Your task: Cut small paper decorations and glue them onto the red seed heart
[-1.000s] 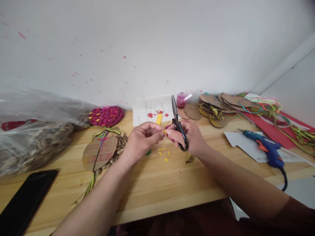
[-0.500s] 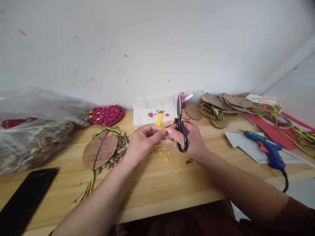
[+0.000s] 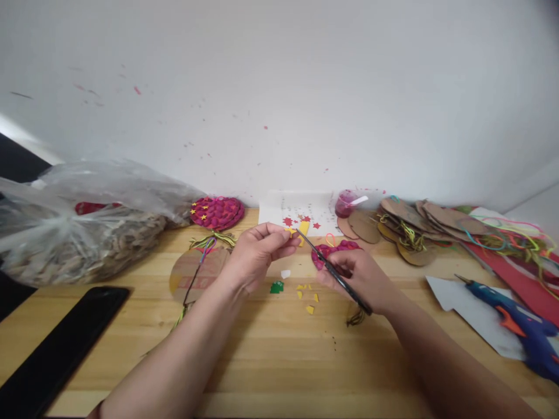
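Note:
Between the thumb and fingers of my left hand (image 3: 264, 251) is pinched a small yellow piece (image 3: 290, 231), its shape hard to make out. My right hand (image 3: 356, 273) grips black-handled scissors (image 3: 336, 273), whose tip points up and left, close to the yellow piece. Below the hands, several yellow scraps (image 3: 310, 309) lie on the wooden table (image 3: 279, 361), with a green piece (image 3: 276, 287) and a white scrap (image 3: 285, 274) beside them. Partly behind my right hand is a magenta shell-covered disc (image 3: 321, 256). A yellow strip (image 3: 304, 233) rests by red stars (image 3: 317, 226) on white paper (image 3: 271, 212).
Left are a plastic bag of shells (image 3: 87, 244), a black phone (image 3: 65, 343) and a starred magenta disc (image 3: 218, 213). A cup of purple paint (image 3: 346, 205), cardboard discs (image 3: 406, 218) and a blue glue gun (image 3: 506, 308) stand or lie to the right.
The scissors have swung from upright in my right hand to pointing at the yellow piece. My hands have moved apart, and the view has shifted left.

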A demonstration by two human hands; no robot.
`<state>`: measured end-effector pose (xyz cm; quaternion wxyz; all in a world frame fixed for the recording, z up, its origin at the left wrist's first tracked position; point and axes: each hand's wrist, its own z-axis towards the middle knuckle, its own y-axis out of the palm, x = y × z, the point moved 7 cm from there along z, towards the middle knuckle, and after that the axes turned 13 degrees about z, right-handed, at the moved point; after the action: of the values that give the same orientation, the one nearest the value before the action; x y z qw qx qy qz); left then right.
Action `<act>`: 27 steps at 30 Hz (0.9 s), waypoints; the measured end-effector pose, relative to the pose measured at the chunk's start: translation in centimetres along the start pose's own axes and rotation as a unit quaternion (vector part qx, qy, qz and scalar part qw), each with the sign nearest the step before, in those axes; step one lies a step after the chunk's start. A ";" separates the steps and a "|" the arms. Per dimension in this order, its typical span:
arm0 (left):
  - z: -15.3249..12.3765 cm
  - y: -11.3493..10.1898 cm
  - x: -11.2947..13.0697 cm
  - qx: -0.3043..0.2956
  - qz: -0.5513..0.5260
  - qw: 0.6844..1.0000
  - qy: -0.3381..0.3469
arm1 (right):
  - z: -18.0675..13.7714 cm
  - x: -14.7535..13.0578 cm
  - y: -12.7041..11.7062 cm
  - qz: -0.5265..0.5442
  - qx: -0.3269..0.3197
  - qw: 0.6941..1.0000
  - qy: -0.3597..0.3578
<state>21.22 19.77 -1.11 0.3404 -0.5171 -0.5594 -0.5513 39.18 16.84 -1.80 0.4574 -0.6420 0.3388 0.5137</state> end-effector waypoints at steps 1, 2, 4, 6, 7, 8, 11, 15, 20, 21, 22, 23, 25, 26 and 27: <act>0.0 0.0 -0.1 -0.004 -0.005 1.000 -0.004 | 0.0 0.1 0.0 -0.006 -0.002 1.000 0.005; 0.1 0.0 -0.2 -0.007 -0.008 1.000 -0.009 | 0.0 0.2 -0.1 -0.010 -0.005 1.000 0.008; 0.1 0.1 -0.4 -0.011 -0.009 1.000 -0.018 | 0.0 0.2 -0.1 -0.018 -0.016 1.000 0.008; 0.1 0.1 -0.5 -0.010 -0.005 1.000 -0.027 | 0.0 0.2 -0.2 -0.022 -0.025 0.999 0.009; 0.1 0.1 -0.5 -0.009 -0.003 0.999 -0.031 | 0.0 0.2 -0.3 -0.025 -0.027 0.999 0.011; 0.1 0.1 -0.5 -0.008 -0.002 0.999 -0.034 | 0.0 0.2 -0.4 -0.028 -0.027 0.999 0.015; 0.1 0.1 -0.4 -0.008 -0.002 0.999 -0.035 | 0.0 0.1 -0.6 -0.043 -0.024 0.999 0.023; 0.0 0.1 -0.4 -0.009 -0.001 0.999 -0.039 | 0.0 0.1 -0.9 -0.053 -0.025 0.998 0.033; 0.0 0.3 -0.4 -0.015 0.008 0.999 -0.048 | -0.1 0.1 -0.9 -0.051 -0.029 0.997 0.057; 0.0 0.3 -0.4 -0.016 0.008 0.999 -0.048 | -0.2 0.1 -0.8 -0.051 -0.030 0.997 0.057; 0.0 0.3 -0.4 -0.016 0.007 0.999 -0.049 | -0.2 0.0 -0.8 -0.053 -0.030 0.997 0.056; 0.0 0.3 -0.4 -0.015 0.007 0.999 -0.051 | -0.2 -0.1 -0.8 -0.055 -0.030 0.996 0.055; 0.1 0.2 -0.4 -0.015 0.007 0.998 -0.054 | -0.2 -0.1 -0.8 -0.059 -0.029 0.996 0.058; 0.1 0.2 -0.4 -0.016 0.007 0.998 -0.054 | -0.3 0.0 -0.8 -0.058 -0.029 0.996 0.063; 0.1 0.2 -0.4 -0.017 0.007 0.998 -0.054 | -0.3 0.1 -0.8 -0.057 -0.030 0.996 0.067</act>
<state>21.52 19.74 -1.46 0.3049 -0.5556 -0.5638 -0.5296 40.05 16.88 -1.67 0.4430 -0.7067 0.3156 0.4525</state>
